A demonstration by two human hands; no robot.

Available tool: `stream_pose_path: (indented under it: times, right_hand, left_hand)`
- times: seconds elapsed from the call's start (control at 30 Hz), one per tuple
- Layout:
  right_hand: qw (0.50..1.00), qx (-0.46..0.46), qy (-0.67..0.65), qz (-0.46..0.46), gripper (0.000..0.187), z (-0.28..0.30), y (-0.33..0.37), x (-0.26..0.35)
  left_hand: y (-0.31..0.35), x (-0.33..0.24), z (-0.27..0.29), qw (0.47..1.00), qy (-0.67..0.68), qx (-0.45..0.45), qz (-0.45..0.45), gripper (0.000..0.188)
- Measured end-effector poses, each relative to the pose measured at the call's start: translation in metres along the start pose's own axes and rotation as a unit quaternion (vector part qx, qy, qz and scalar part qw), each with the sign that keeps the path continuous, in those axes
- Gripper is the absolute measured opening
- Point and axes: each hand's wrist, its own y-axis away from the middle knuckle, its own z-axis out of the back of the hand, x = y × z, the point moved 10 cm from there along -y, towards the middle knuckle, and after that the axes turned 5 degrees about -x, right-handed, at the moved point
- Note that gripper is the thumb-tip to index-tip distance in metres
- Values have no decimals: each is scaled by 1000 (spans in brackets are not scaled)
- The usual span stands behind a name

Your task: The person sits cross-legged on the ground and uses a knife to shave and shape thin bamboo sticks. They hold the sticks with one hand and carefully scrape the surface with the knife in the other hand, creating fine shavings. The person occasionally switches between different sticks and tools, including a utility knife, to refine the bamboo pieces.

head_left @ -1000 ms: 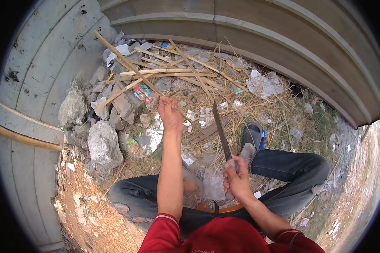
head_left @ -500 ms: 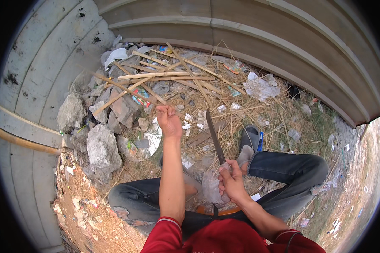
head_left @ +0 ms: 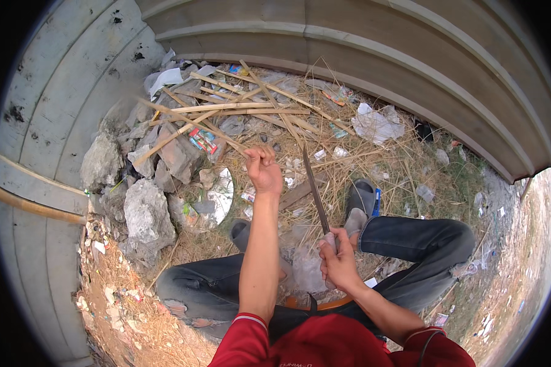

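Observation:
My left hand (head_left: 264, 172) is closed around the near end of a thin bamboo strip (head_left: 221, 136), which slants away to the far left over the rocks. My right hand (head_left: 339, 260) grips the handle of a long knife (head_left: 315, 194) with a dark, narrow blade. The blade points away from me, its tip near the scattered sticks, apart from the strip in my left hand. Beyond my hands lies a loose pile of split bamboo strips (head_left: 242, 109), several of them crossing each other.
Grey rocks (head_left: 147, 212) are heaped on the left. Corrugated metal sheets (head_left: 373, 46) close off the far side, and a pale panel wall (head_left: 55, 110) stands at left. Dry grass and litter cover the ground around my sandal (head_left: 362, 197). A broken mirror-like piece (head_left: 221, 197) lies beside the rocks.
My left hand has moved right and slightly away, drawing the bamboo strip with it. The knife has turned, so its blade looks narrower; my right hand has shifted only slightly.

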Motion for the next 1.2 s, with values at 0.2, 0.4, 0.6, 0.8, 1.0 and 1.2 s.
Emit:
stream_pose_path:
  times: [0.2,0.4,0.6,0.8,1.0,1.2]
  right_hand:
    - [969,-39,-69,234,44,-3,38,130]
    - [968,-13,-86,233,45,6,42,133]
    - [994,15,-30,107,42,-16,33,71]
    - [998,42,-20,41,42,-28,28,12]
    - [995,33,-83,-40,44,-20,-1,19]
    - [952,10,13,304,41,-21,28,74]
  left_hand:
    - [19,-10,62,991,12,-130,-33,46]
    - [8,-65,-35,989,-115,10,-92,43]
    - [19,-33,-22,983,-139,9,-118,37]
    - [19,-23,-25,987,-91,-50,-124,45]
    - [11,-12,-22,992,-56,-44,-103,46]
    - [4,-4,-25,994,-42,-19,-97,42]
